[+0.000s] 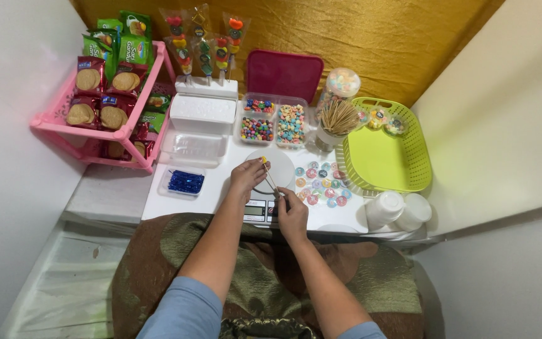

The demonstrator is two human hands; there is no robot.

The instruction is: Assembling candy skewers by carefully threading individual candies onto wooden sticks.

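Observation:
My left hand [248, 174] pinches a small yellow candy [263, 160] at the top end of a thin wooden skewer [270, 178]. My right hand [292, 213] grips the skewer's lower end. Both hands hover over a white kitchen scale [278, 164] with a round platform, near the table's front edge. Right of the scale lie several round wrapped candies [321, 182] on the white table [221, 182].
Clear boxes of coloured candies [275, 122], a cup of skewers [337, 119] and a candy jar [341, 83] stand behind the scale. A green basket [387, 157] is at right, white cups [399, 210] in front of it. A pink rack of biscuit packs [105, 94] is at left. Finished candy skewers [205, 50] stand at the back.

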